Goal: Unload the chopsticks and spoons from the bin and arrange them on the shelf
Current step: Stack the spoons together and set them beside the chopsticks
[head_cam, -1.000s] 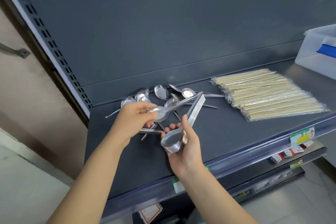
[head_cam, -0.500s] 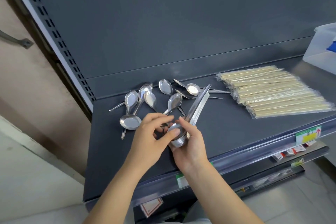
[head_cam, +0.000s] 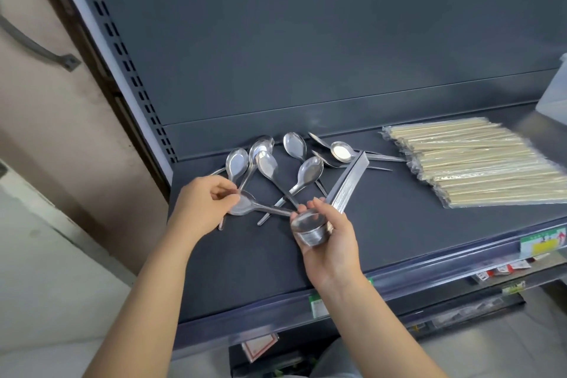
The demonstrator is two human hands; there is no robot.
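Note:
Several steel spoons [head_cam: 267, 164] lie scattered on the dark grey shelf [head_cam: 414, 230], bowls toward the back. My left hand [head_cam: 204, 209] pinches the bowl of one spoon [head_cam: 251, 205] low over the shelf, its handle pointing right. My right hand [head_cam: 326, 239] grips a nested stack of spoons [head_cam: 311, 227], their handles [head_cam: 349, 181] fanning up toward the back right. The left spoon's handle tip reaches the fingers of my right hand. Wrapped wooden chopsticks [head_cam: 478, 163] lie in a pile on the shelf's right side.
The edge of a translucent plastic bin [head_cam: 555, 92] shows at the far right on the shelf. The shelf's back panel rises behind the spoons. A price rail [head_cam: 429, 267] with labels runs along the front edge; lower shelves hold small packets. A beige wall stands left.
My left hand has drawn one spoon off the stack and moved left with it, down near the shelf. My right hand has kept hold of the stack.

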